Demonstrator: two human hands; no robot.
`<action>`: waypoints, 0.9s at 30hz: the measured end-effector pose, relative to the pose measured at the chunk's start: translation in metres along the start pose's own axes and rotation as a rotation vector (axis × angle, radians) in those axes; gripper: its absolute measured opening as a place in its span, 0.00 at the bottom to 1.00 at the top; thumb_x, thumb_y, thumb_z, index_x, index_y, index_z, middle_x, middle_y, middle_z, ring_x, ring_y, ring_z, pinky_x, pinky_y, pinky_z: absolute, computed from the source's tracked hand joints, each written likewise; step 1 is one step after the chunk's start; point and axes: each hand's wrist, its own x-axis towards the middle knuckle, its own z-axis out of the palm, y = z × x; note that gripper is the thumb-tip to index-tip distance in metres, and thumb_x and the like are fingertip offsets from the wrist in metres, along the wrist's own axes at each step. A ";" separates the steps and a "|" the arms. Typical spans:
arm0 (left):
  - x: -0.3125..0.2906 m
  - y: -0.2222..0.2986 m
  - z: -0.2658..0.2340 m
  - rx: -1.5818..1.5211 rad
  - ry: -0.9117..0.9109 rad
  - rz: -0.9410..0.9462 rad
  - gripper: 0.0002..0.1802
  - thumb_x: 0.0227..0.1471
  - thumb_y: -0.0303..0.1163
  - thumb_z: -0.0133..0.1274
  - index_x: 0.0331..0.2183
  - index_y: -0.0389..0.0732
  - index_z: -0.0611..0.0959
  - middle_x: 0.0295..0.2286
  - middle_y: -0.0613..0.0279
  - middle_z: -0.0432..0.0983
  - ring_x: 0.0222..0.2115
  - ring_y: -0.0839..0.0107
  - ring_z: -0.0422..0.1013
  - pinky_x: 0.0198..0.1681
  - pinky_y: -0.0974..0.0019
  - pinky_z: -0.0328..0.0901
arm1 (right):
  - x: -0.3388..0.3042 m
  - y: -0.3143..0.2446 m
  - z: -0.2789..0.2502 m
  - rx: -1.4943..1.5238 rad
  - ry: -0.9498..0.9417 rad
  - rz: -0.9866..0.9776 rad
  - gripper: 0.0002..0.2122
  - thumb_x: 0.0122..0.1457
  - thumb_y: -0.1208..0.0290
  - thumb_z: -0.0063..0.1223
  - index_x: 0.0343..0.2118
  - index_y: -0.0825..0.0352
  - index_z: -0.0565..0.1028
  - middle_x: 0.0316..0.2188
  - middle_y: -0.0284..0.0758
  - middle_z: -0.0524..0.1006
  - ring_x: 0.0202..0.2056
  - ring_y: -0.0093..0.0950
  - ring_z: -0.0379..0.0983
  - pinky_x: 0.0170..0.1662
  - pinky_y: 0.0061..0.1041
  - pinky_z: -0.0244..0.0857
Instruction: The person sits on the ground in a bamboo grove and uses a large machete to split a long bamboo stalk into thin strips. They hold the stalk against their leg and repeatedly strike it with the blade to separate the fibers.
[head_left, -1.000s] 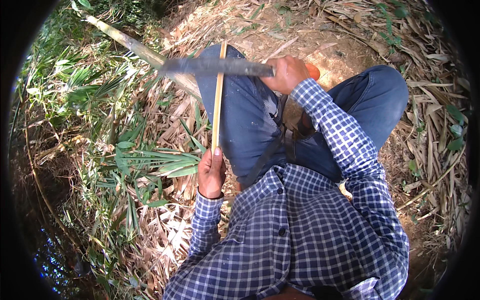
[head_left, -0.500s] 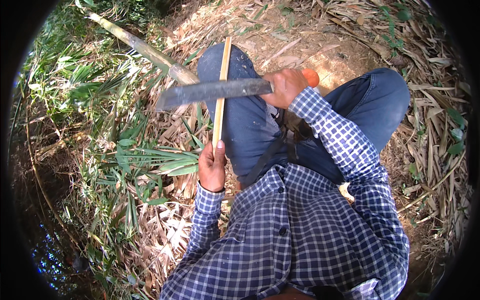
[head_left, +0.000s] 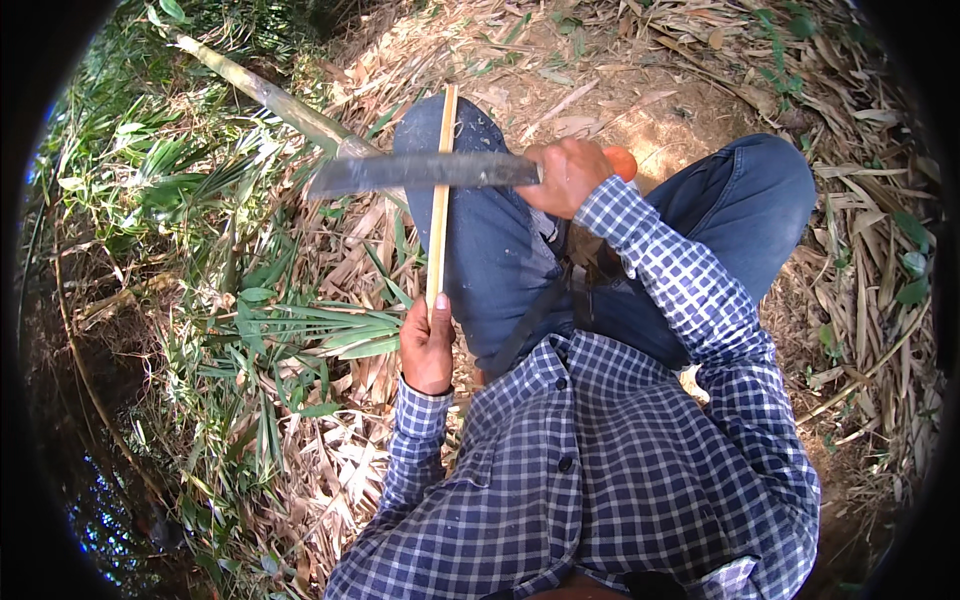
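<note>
My left hand (head_left: 427, 345) is closed round the near end of a thin, pale bamboo strip (head_left: 439, 235), thumb along its top. The strip runs up over my bent left thigh (head_left: 480, 240) and ends near the knee. My right hand (head_left: 570, 176) grips a machete (head_left: 420, 170) by its orange-ended handle. The broad, dark blade points left and lies crosswise over the strip, partly hiding it. A fine curl of shaving seems to stand at the strip beyond the blade.
A long bamboo pole (head_left: 270, 95) slants from the far left toward my left knee. Green leaves (head_left: 345, 330) lie beside my left hand. Dry bamboo leaves (head_left: 340, 450) litter the ground, with bare soil (head_left: 620, 100) ahead. My right leg (head_left: 745, 205) is bent outward.
My left hand has drawn the strip slightly toward me, so its far end sits lower. The blade has tilted a little closer to level, while my right hand has barely moved.
</note>
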 end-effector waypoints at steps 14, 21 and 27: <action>-0.009 0.002 -0.003 0.003 -0.009 0.017 0.14 0.65 0.39 0.45 0.33 0.38 0.75 0.14 0.78 0.56 0.13 0.88 0.49 0.15 0.77 0.45 | 0.010 0.008 0.005 -0.022 -0.074 -0.049 0.15 0.50 0.54 0.55 0.24 0.62 0.81 0.16 0.41 0.77 0.20 0.41 0.76 0.31 0.41 0.72; -0.001 0.001 -0.001 -0.034 0.005 0.002 0.12 0.64 0.37 0.47 0.32 0.38 0.75 0.14 0.77 0.58 0.13 0.87 0.50 0.15 0.77 0.46 | 0.020 0.024 -0.006 0.046 -0.022 0.234 0.16 0.48 0.56 0.57 0.32 0.64 0.83 0.16 0.43 0.77 0.20 0.40 0.76 0.31 0.41 0.71; 0.005 -0.003 0.004 0.023 0.034 0.074 0.13 0.64 0.36 0.47 0.30 0.38 0.75 0.14 0.77 0.58 0.14 0.87 0.50 0.16 0.76 0.46 | -0.019 -0.018 0.005 -0.005 -0.118 -0.180 0.14 0.49 0.54 0.57 0.23 0.61 0.80 0.17 0.39 0.77 0.21 0.40 0.77 0.28 0.40 0.71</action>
